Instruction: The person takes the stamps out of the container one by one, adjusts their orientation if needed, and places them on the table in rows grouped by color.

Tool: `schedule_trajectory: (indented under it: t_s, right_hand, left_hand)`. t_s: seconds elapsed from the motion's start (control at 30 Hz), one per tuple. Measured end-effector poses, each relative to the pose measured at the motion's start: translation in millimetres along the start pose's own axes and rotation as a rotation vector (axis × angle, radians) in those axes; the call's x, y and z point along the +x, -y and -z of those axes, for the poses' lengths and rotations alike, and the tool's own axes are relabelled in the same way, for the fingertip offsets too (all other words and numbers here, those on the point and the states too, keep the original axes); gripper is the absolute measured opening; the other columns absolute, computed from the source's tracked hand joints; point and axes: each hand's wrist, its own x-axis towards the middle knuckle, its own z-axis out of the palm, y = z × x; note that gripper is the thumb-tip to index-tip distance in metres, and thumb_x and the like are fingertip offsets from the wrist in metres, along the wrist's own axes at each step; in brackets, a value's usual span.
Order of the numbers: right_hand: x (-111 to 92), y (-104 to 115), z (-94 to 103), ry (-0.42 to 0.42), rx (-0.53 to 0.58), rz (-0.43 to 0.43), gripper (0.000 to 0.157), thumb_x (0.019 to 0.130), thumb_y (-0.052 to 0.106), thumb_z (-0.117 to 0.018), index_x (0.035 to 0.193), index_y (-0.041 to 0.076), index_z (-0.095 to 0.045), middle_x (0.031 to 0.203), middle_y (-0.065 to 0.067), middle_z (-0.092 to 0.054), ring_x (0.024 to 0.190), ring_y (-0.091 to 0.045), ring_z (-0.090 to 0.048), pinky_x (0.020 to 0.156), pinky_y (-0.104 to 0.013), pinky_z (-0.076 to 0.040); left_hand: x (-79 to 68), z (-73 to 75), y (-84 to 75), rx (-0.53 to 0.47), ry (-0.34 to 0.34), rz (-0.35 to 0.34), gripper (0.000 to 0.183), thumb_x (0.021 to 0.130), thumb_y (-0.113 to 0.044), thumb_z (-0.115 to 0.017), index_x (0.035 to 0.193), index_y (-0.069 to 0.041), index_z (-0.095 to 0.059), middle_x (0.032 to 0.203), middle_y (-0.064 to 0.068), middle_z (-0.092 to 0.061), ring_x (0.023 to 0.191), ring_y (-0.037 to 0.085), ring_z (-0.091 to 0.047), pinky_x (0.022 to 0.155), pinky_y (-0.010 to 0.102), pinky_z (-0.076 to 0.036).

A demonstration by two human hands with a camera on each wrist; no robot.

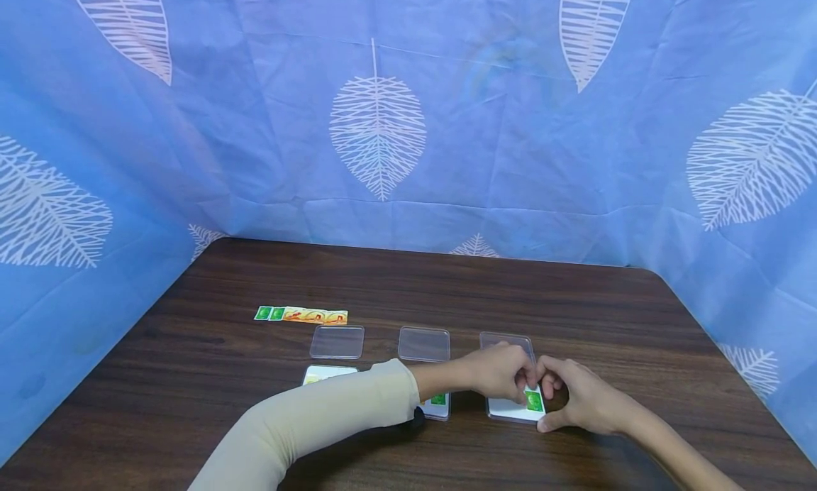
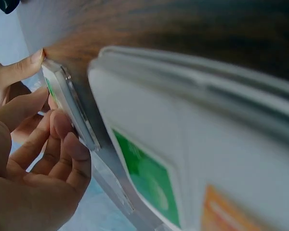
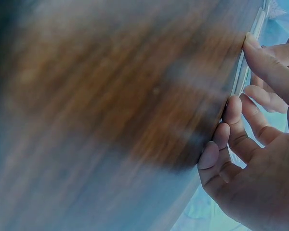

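A shallow clear case with a white insert [image 1: 507,409] lies at the right of the row. On its right side is a green stamp [image 1: 534,400]. My left hand [image 1: 504,370] reaches over this case, thumb and bent fingers pinching at the green stamp's edge; the fingertips partly hide it. My right hand [image 1: 584,395] holds the case's right edge, its thumb at the near corner and its other fingers bent farther up. Beside the left wrist, the middle white case [image 2: 183,110] bears a green stamp [image 2: 147,175] and an orange one [image 2: 226,211].
Three clear lids lie behind the cases: left [image 1: 337,342], middle [image 1: 424,344] and right [image 1: 507,340], the last partly covered. A strip of green and orange stamps [image 1: 301,315] lies back left. My left sleeve [image 1: 319,416] crosses before the left white case [image 1: 328,372].
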Motion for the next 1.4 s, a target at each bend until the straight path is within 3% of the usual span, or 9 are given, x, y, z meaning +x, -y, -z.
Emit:
schedule_trajectory:
  t_s: [0.43,0.57,0.9,1.17,1.4]
  right_hand:
    - [1.1,0.5,0.8,0.022,0.019,-0.006,0.049,0.072,0.022,-0.093,0.1,0.008,-0.055,0.085,0.004,-0.05,0.079,-0.005,-0.044,0.068,-0.029,-0.035]
    - [0.4,0.2,0.2,0.018,0.016,-0.005,0.05,0.072,0.022,-0.094,0.1,0.008,-0.055,0.085,0.004,-0.05,0.078,-0.005,-0.044,0.067,-0.029,-0.035]
    - [0.5,2.1,1.5,0.023,-0.006,-0.034,0.053,0.073,0.024,-0.094,0.106,0.005,-0.057,0.089,0.004,-0.053,0.084,-0.006,-0.045,0.072,-0.028,-0.038]
    - [0.8,1.6,3.3,0.032,-0.007,-0.039,0.062,0.073,0.026,-0.094,0.116,-0.001,-0.059,0.091,0.006,-0.057,0.085,-0.006,-0.048,0.073,-0.028,-0.041]
    - [-0.6,1.8,2.8,0.029,-0.007,-0.06,0.067,0.072,0.025,-0.094,0.12,-0.004,-0.058,0.092,0.005,-0.059,0.085,-0.005,-0.048,0.074,-0.028,-0.041]
  left_hand:
    - [4.3,-7.9,-9.6,0.132,-0.017,0.139,0.014,0.086,-0.017,-0.085,0.092,-0.018,-0.073,0.076,-0.014,-0.058,0.065,-0.002,-0.052,0.06,0.012,-0.041]
    - [4.3,-8.3,-10.5,0.127,-0.014,0.146,0.014,0.086,-0.017,-0.086,0.092,-0.017,-0.073,0.078,-0.014,-0.057,0.068,-0.001,-0.051,0.061,0.012,-0.04]
    - [2.3,-6.8,-7.1,0.032,-0.007,0.061,0.021,0.088,-0.009,-0.084,0.088,-0.014,-0.063,0.077,-0.011,-0.052,0.067,0.0,-0.048,0.06,0.012,-0.04]
    - [3.0,-5.8,-6.1,-0.025,-0.012,0.036,0.027,0.089,0.0,-0.078,0.081,-0.014,-0.056,0.072,-0.009,-0.05,0.061,0.001,-0.046,0.056,0.014,-0.039]
    - [2.6,-2.8,-5.5,-0.073,-0.031,-0.046,0.021,0.09,0.007,-0.071,0.084,-0.011,-0.061,0.071,-0.009,-0.052,0.061,0.0,-0.046,0.058,0.011,-0.04]
